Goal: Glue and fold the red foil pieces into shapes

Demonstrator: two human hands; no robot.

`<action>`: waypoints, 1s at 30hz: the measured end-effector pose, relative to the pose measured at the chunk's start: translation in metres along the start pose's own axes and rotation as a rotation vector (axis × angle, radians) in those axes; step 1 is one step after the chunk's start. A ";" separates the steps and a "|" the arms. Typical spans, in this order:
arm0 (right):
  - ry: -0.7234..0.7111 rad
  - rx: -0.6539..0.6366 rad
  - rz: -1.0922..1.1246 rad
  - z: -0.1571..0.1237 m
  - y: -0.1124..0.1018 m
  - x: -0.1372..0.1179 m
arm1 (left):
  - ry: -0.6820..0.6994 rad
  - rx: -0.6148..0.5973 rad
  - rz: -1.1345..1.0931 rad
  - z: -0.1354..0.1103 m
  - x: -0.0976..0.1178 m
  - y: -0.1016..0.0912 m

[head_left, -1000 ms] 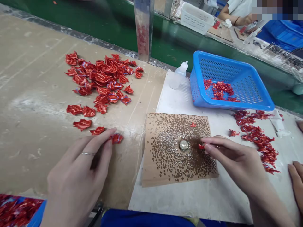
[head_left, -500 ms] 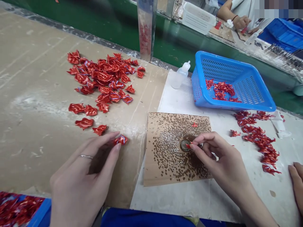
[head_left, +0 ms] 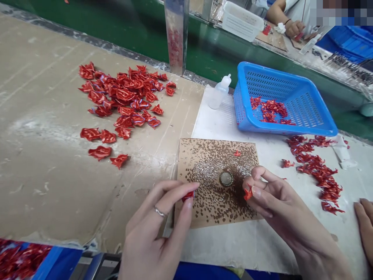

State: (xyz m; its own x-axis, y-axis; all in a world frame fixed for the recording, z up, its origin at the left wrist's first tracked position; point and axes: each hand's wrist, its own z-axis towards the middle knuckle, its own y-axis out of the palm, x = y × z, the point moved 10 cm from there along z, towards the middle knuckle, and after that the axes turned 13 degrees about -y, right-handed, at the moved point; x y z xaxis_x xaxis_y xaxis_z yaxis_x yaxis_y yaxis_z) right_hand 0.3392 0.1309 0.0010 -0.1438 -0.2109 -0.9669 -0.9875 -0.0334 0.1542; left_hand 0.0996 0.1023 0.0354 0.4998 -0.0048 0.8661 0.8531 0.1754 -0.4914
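Note:
My left hand (head_left: 160, 221) pinches a red glossy petal-like piece (head_left: 189, 195) between thumb and fingers, over the left edge of the cardboard sheet (head_left: 186, 155). In my right hand (head_left: 276, 202) is a smaller pointed red piece (head_left: 247, 193), held between thumb and fingers above the right side of the cardboard. Between the hands a bottle cap (head_left: 226, 179) with clear liquid in it lies on the cardboard, which is covered in dark wet spots. A small red scrap (head_left: 237, 153) rests near the cardboard's far edge.
A heap of red pieces (head_left: 125, 91) lies on the left. The blue basket (head_left: 291, 130) stands behind, beside a squeeze bottle (head_left: 219, 93). More spiky red pieces (head_left: 320, 175) lie right, near another person's hand (head_left: 364, 221). A blue bin (head_left: 55, 264) holds red pieces at lower left.
My left hand has lifted a red piece off the table and carried it right to the cardboard. My right hand has drawn its red piece away from the cap and turned it up.

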 end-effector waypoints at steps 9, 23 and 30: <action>-0.464 0.139 -0.781 -0.005 -0.009 -0.019 | -0.115 -0.004 -0.096 -0.010 -0.017 0.012; -0.183 0.159 -0.203 -0.002 -0.014 -0.012 | -0.026 -0.015 -0.063 -0.010 0.002 0.018; -0.098 0.103 0.006 -0.015 -0.001 0.000 | 0.001 -0.054 -0.113 -0.020 0.016 0.032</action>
State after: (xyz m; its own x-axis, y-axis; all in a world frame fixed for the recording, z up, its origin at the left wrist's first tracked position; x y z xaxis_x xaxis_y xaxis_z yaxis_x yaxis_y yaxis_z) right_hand 0.3413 0.1158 0.0038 -0.1507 -0.1145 -0.9819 -0.9872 0.0692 0.1435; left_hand 0.1374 0.0880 0.0318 0.3999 -0.0223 0.9163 0.9110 0.1200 -0.3946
